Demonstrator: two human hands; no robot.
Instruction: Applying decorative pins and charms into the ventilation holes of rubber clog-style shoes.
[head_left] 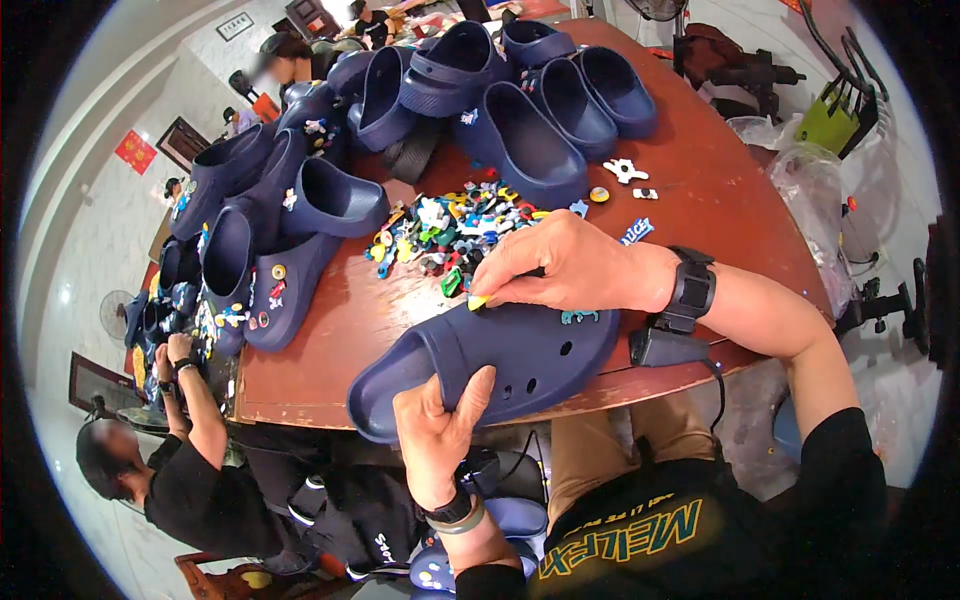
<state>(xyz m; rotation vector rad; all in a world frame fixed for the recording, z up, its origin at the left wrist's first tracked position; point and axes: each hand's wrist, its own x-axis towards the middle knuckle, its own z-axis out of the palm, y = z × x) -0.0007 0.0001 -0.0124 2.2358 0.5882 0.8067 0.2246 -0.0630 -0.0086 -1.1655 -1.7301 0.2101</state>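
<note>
Piled navy clogs [455, 88], loose charms [455, 225] and co-workers [215, 510] around a table [715, 200] mark a workshop.

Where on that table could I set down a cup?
Bare red table shows at right, bordered by the scattered charms, the right forearm and the table's edge, and, smaller, at front left, between the nearest decorated clog and the held clog. Piled charms crowd the middle; clogs fill the far and left sides.

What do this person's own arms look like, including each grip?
Both arms show black sleeves. The left grip and right grip are gloveless. The left wrist wears a black band and a paler band; the right, a broad black strap. Whether the cabled dark box beside it is attached is unclear.
</note>
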